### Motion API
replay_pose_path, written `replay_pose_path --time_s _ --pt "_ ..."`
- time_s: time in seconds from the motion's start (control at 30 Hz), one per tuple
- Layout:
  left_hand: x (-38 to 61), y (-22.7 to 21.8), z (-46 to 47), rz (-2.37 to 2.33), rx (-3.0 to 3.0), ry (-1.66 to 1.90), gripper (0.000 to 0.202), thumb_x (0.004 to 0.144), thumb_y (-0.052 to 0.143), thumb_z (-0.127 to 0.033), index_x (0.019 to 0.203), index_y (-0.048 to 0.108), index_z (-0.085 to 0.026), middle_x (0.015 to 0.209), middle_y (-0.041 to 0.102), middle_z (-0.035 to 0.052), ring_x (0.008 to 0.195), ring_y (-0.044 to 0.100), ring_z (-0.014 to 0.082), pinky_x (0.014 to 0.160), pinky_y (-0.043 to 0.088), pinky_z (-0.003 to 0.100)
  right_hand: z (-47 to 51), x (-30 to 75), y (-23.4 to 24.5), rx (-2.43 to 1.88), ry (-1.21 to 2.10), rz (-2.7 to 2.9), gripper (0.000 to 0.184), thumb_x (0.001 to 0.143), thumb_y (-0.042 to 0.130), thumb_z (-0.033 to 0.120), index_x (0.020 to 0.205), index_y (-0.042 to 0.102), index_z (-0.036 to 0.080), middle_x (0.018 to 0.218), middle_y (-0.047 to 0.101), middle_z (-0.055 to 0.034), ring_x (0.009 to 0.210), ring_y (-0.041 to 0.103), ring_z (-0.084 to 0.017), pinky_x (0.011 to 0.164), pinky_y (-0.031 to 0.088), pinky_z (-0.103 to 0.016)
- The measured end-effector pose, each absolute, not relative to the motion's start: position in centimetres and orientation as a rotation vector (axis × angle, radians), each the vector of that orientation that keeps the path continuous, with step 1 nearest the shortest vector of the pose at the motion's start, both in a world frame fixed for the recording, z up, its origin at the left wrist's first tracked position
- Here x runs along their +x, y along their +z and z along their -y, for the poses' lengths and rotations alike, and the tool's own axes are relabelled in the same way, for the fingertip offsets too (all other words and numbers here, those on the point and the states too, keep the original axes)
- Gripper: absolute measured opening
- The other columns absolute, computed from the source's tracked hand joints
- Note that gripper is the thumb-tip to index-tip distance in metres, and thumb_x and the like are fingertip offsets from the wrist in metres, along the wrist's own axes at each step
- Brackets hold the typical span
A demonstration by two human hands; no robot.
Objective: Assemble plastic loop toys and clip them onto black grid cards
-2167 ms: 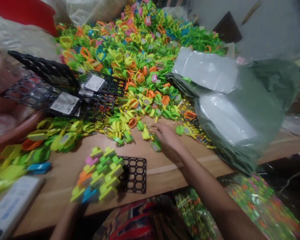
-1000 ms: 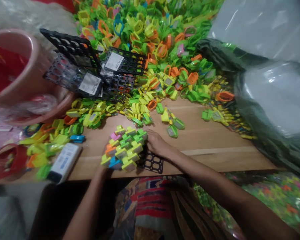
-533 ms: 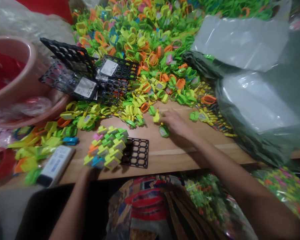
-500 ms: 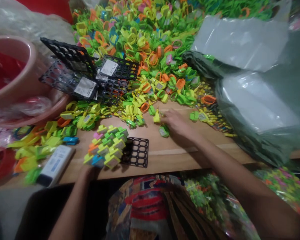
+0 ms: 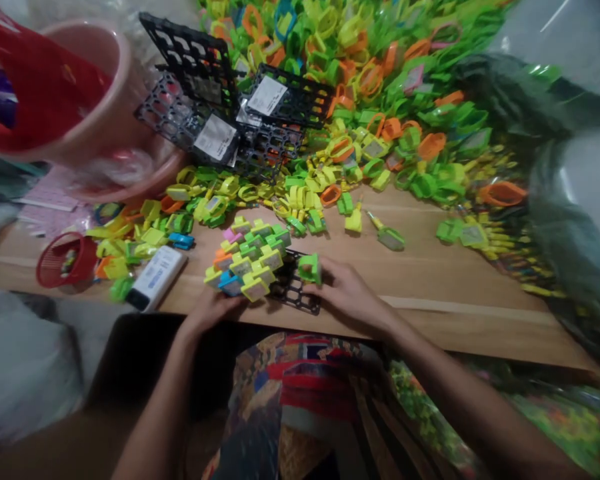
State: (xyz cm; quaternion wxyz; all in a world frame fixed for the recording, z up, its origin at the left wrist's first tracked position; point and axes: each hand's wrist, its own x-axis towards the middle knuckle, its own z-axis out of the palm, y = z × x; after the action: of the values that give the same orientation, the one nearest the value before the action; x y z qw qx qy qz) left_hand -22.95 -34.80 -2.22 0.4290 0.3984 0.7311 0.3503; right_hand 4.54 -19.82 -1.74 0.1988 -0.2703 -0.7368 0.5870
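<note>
My left hand grips the left end of a black grid tray, its fingers partly hidden beneath. Rows of small yellow, green, blue, orange and pink watch-like plastic toys stand in the tray's left part, while open cells show on its right. Between the fingertips of my right hand is a green watch-like toy, held over those open cells. Beyond that hand, a green toy with a thin pointed stem and a yellow toy lie on the wooden table.
A large heap of similar coloured toys covers the back. Several black grid trays with white labels lean at the back left, beside a pink tub. A white box and red basket are left; dark plastic bags right.
My right hand has come back from the loose toys to the tray, now with a green toy in its fingers. My left hand stays at the tray. The view has shifted.
</note>
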Motion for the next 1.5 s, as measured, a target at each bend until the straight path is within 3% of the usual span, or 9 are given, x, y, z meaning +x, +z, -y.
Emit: replay_pose_path --time_s 0.1,0.23,0.43,0.67,0.8,0.87,1.03,1.13,1.5 --pt "-21.6 -3.1 34.8 -1.823 0.984 0.937 0.055 0.065 0.082 -0.042 0.112 0.072 -0.015 0.12 0.075 0.0113 0.11 0.069 0.0315 0.106 0.052 0.047 22.0 2.4 -3.0 -0.634 1.88 1.901 0.019 0.092 0.067 0.033 0.105 0.071 0.02 0.096 0.072 -0.0028 0.086 0.065 -0.019 0.08 0.051 -0.032" --pt "-20.5 -4.6 34.4 -1.952 1.051 1.021 0.041 0.071 0.072 -0.042 0.103 0.073 -0.016 0.113 0.077 0.0093 0.104 0.071 0.0294 0.101 0.056 0.044 23.4 1.6 -4.8 -0.709 1.711 1.976 0.008 0.089 0.065 0.021 0.093 0.071 0.019 0.085 0.071 -0.0018 0.077 0.065 -0.018 0.072 0.05 -0.029" --pt "-20.2 -5.8 34.4 -2.092 1.142 0.97 0.032 0.072 0.063 -0.043 0.092 0.072 -0.019 0.104 0.079 0.0079 0.098 0.072 0.028 0.1 0.056 0.042 24.4 2.2 -6.2 -0.572 1.291 2.151 0.025 0.081 0.048 0.003 0.091 0.063 0.02 0.084 0.066 -0.0046 0.075 0.063 -0.019 0.072 0.051 -0.029" --pt "-20.4 -5.1 34.0 -2.1 1.215 0.954 0.036 0.072 0.063 -0.046 0.093 0.074 -0.019 0.106 0.079 0.0083 0.1 0.072 0.0287 0.097 0.057 0.04 24.9 0.8 -4.9 -0.471 1.256 2.327 0.037 0.075 0.041 -0.005 0.098 0.057 0.019 0.085 0.062 -0.0046 0.076 0.061 -0.018 0.07 0.051 -0.028" --pt "-21.1 -4.8 34.0 -2.096 1.224 0.944 0.037 0.071 0.067 -0.048 0.095 0.075 -0.021 0.107 0.08 0.0067 0.099 0.074 0.0301 0.094 0.06 0.04 21.6 1.8 -2.3 -0.409 1.336 2.414 0.026 0.09 0.049 0.003 0.105 0.063 0.021 0.095 0.07 -0.0043 0.087 0.065 -0.018 0.079 0.052 -0.029" --pt "-21.4 -5.1 33.9 -2.087 1.253 0.94 0.04 0.071 0.069 -0.051 0.097 0.076 -0.022 0.109 0.08 0.0061 0.103 0.073 0.0319 0.095 0.06 0.041 18.1 3.3 -1.2 -0.487 1.215 2.407 0.022 0.096 0.052 0.012 0.111 0.065 0.024 0.105 0.071 -0.0057 0.096 0.065 -0.02 0.086 0.051 -0.034" --pt "-21.6 -5.6 33.8 -2.067 1.258 0.957 0.044 0.074 0.07 -0.054 0.104 0.077 -0.023 0.115 0.078 0.0057 0.109 0.072 0.0328 0.1 0.058 0.043 6.8 7.6 -1.0 -0.95 0.54 2.439 0.023 0.088 0.055 0.01 0.1 0.07 0.024 0.098 0.067 -0.0105 0.095 0.057 -0.028 0.084 0.046 -0.042" --pt "-21.5 -5.7 33.9 -2.055 1.226 0.975 0.046 0.074 0.072 -0.054 0.108 0.075 -0.023 0.115 0.078 0.0064 0.107 0.073 0.0318 0.098 0.059 0.042 3.0 8.3 -2.1 -1.049 0.364 2.568 0.021 0.087 0.053 0.011 0.093 0.07 0.022 0.092 0.062 -0.0127 0.09 0.051 -0.029 0.081 0.043 -0.042" --pt "-21.2 -6.2 34.1 -2.048 1.156 0.983 0.045 0.075 0.072 -0.051 0.107 0.074 -0.02 0.115 0.077 0.0083 0.108 0.071 0.0308 0.108 0.052 0.045 9.8 7.3 -1.8 -0.739 0.786 2.65 0.007 0.094 0.057 0.025 0.093 0.062 0.022 0.102 0.061 -0.0101 0.093 0.053 -0.026 0.08 0.042 -0.038"
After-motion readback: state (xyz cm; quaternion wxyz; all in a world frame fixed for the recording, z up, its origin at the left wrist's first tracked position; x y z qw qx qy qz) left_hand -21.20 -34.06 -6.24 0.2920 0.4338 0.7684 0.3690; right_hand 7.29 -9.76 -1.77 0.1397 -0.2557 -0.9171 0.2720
